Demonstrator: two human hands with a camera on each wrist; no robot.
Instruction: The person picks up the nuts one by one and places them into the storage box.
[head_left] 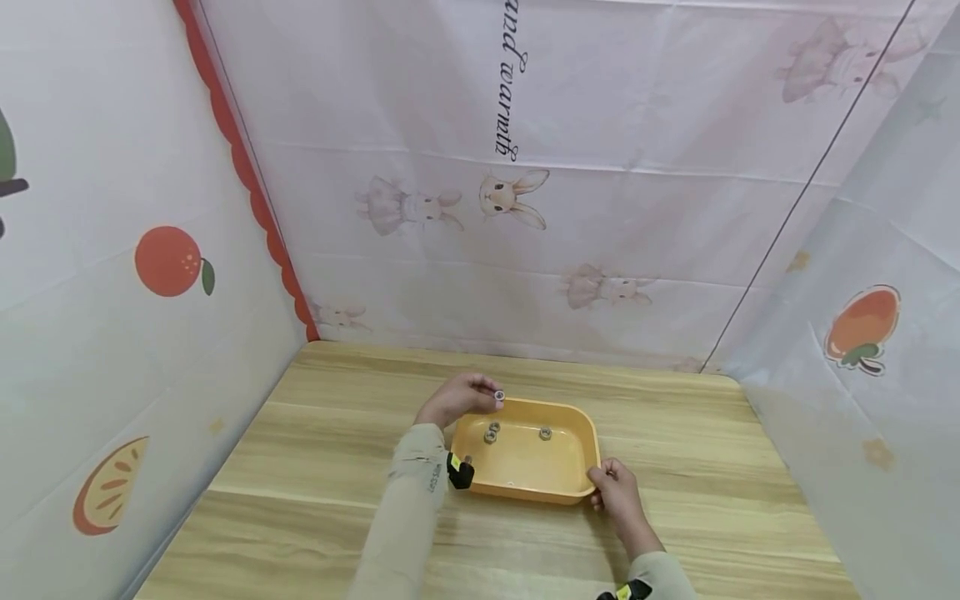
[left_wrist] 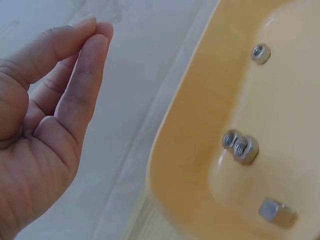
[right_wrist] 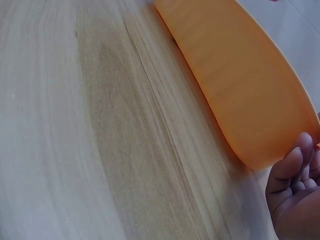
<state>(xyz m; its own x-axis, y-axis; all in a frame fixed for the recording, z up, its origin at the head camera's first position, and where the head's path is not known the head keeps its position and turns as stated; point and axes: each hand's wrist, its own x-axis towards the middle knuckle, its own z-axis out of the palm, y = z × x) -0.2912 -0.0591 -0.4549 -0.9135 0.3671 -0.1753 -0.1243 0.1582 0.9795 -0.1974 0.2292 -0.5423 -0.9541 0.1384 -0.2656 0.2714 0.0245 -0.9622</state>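
Observation:
A shallow yellow-orange tray point(head_left: 532, 493) lies on the wooden table with several silver hex nuts point(head_left: 546, 433) on its floor. Above its back left rim, my left hand point(head_left: 467, 395) pinches another hex nut point(head_left: 499, 395) between thumb and fingertips. The left wrist view shows those fingertips point(left_wrist: 94, 45) pressed together beside the tray wall, hiding the held nut. Two nuts point(left_wrist: 241, 146) touch each other inside, with a single nut point(left_wrist: 261, 53) farther along and one point(left_wrist: 278, 213) lying on its side. My right hand point(head_left: 617, 493) grips the tray's front right corner, its fingers curled against the outer wall.
Wood-grain tabletop point(head_left: 322, 483) surrounds the tray. Behind it hangs a pale printed cloth point(head_left: 450, 292) with rabbits, and fruit-printed cloths point(head_left: 247, 333) stand along both sides. Each sleeve carries a black wrist camera point(head_left: 460, 472).

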